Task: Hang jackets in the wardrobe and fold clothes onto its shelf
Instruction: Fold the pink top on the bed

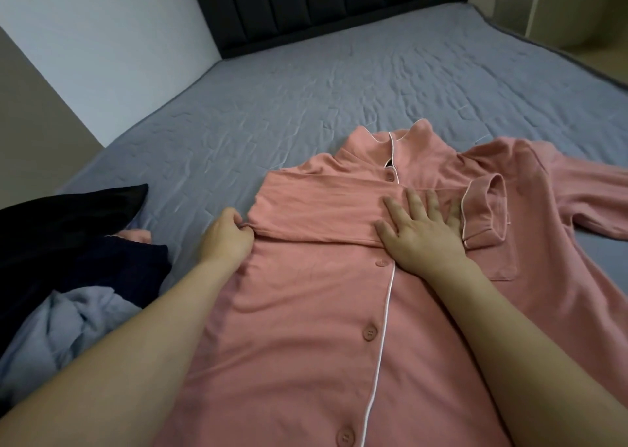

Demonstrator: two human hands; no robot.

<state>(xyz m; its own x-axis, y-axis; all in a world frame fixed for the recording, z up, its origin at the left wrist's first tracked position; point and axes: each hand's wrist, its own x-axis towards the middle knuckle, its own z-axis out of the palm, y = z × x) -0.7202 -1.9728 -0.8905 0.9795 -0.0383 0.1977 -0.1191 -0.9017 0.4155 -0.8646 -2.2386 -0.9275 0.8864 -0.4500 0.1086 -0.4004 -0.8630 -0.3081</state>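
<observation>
Nearest the camera: two bare forearms reach forward over a pink button-front pyjama top [306,310] that lies front-up on the bed [306,82], buttoned along a white-piped placket. Hem end runs out of view at the bottom edge; collar points toward the headboard.

Left hand [226,234]: fingers [234,216] curled, pinching the fold of the top's left sleeve at the garment's left edge. That sleeve [323,215] is folded straight across the chest, its white-piped cuff [484,208] lying on the far side of the placket, just above the chest pocket [503,263].

Right hand [421,232]: palm down, fingers straight and spread, gripping nothing, pressing flat on the folded sleeve near the placket, just beside the cuff.

Right sleeve [594,201] unfolded, stretched outward over the bed toward the right edge of view.

To the left, beside the left forearm: a heap of other clothes [68,259] on the bed, with black fabric on top, dark navy beneath, pale blue-grey nearest, and a small bit of pink showing between them. What garments these are cannot be told.

Farther: grey-blue quilted sheet covers the mattress, wrinkled. Beyond it a dark panelled headboard [323,1], white wall [102,38] to its left.
</observation>
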